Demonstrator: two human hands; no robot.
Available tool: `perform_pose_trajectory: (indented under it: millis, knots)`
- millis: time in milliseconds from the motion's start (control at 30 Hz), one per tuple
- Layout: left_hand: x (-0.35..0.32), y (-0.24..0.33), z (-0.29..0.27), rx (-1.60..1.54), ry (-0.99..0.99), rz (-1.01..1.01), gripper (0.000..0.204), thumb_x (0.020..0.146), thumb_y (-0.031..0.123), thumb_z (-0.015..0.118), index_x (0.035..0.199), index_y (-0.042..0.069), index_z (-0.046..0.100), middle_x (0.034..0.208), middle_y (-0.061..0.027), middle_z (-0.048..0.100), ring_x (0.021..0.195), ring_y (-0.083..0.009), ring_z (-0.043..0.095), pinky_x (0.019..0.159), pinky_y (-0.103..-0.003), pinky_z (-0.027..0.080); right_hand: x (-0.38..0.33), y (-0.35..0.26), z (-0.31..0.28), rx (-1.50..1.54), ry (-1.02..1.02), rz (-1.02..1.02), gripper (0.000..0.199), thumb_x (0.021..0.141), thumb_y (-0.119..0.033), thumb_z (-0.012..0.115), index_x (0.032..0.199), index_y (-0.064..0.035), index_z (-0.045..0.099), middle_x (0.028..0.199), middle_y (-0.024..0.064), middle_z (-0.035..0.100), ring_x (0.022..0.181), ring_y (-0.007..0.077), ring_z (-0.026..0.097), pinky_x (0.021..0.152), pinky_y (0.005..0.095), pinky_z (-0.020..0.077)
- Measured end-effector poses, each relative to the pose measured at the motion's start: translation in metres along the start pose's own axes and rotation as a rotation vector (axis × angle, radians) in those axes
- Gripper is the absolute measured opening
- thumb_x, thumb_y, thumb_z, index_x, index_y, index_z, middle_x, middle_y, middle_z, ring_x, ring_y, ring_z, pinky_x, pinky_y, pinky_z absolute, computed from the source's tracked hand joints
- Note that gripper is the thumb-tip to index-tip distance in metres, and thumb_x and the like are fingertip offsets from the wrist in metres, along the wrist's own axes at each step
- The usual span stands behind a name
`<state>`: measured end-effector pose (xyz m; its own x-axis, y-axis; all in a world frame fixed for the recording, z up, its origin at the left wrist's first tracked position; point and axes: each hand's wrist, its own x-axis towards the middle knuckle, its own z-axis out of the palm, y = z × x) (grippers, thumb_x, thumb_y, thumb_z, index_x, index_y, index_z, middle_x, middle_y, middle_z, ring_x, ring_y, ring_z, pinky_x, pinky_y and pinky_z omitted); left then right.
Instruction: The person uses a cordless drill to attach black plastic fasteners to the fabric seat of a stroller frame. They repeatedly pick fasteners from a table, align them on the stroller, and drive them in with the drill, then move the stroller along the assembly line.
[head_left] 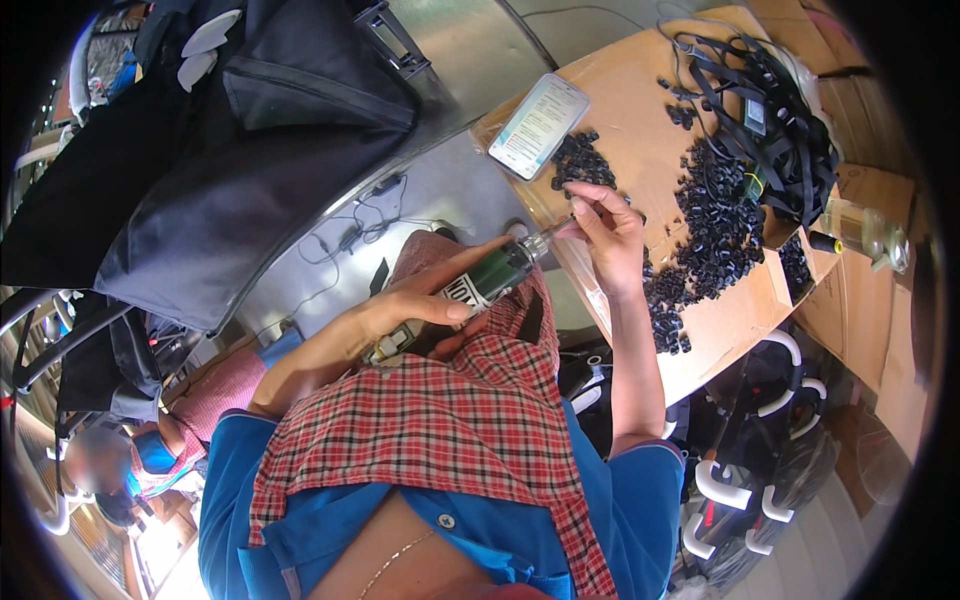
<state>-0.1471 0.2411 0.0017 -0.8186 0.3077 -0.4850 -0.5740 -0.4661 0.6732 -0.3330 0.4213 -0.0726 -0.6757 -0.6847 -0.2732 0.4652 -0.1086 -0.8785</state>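
Note:
My left hand is wrapped around a green power screwdriver with a pale label and a metal nose. The tool lies across the front of my checked apron, its nose toward the right. At the tip of its bit, my right hand has its thumb and fingers pinched together. Whatever is between those fingers is too small to make out. Just beyond the right hand, a small heap of black plastic pieces lies on the cardboard-covered table.
A phone with a lit screen rests at the table's left corner. A larger pile of black pieces and tangled black straps cover the right side. Black fabric hangs at left. Behind it, another person is at lower left.

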Motion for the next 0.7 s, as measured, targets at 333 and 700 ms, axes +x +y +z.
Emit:
perform_pose_trajectory:
  millis: [333,700]
  knots:
    - [0.008,-0.001,0.01,-0.004,0.044,0.111,0.109,0.072,0.046,0.07,0.154,0.003,0.012,0.117,-0.019,0.056,0.076,-0.0148,0.06,0.063,-0.026,0.045,-0.004,-0.011,-0.042,-0.44,0.144,-0.222,0.033,0.092,-0.014,0.065,0.121,0.0017,0.061,0.089,0.0105,0.07,0.076,0.0145,0.067,0.071,0.0277,0.0566]
    - [0.009,0.002,0.012,-0.126,-0.073,0.026,0.105,0.077,0.041,0.069,0.154,0.006,0.007,0.079,-0.0135,0.055,0.047,-0.0145,0.054,0.043,-0.025,0.045,0.027,0.007,-0.165,-1.695,0.424,-0.63,0.014,0.083,-0.007,0.062,0.095,-0.0043,0.069,0.095,0.0094,0.063,0.091,0.0292,0.06,0.084,0.0384,0.0501]
